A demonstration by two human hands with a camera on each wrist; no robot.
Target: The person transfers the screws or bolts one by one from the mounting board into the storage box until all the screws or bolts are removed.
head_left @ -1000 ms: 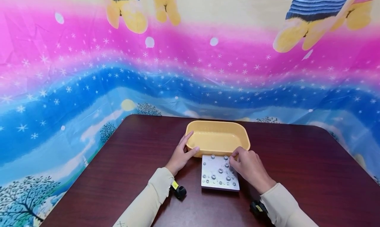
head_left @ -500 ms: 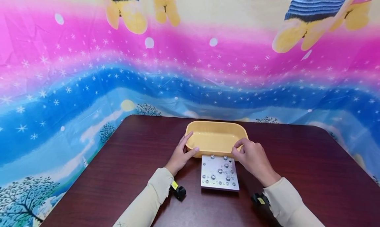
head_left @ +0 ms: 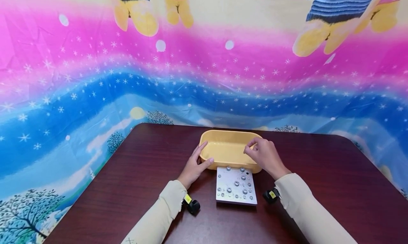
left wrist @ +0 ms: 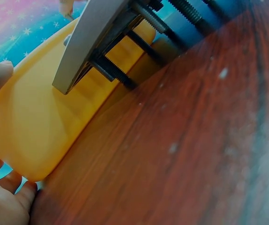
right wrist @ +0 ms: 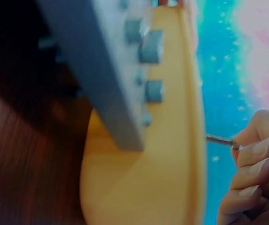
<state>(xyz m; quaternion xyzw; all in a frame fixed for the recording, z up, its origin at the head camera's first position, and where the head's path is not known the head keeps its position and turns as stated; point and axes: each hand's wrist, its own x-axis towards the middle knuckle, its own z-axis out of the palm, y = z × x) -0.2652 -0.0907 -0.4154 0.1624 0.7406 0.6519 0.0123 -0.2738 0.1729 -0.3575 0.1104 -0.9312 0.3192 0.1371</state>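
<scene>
Thumb and fingertip of my right hand pinch a small bolt, its thin shank pointing out over the bin's rim. That hand hovers above the right end of a yellow plastic bin. My left hand rests at the bin's left near corner, its fingers fairly straight along the end and its thumb by the near rim. Against the bin's near side is a metal plate with several socket-head bolts of different sizes. Dark threaded shanks stick out beneath it. A dark hole shows near its far right corner.
Dark red-brown table lies under everything. A printed curtain hangs behind its far edge. Small black cameras are strapped to both wrists, the left camera and right camera close to the tabletop.
My right hand has left the plate's far right corner and moved up and away over the bin, carrying the bolt. A dark hole has come into view there. The left hand stays put.
</scene>
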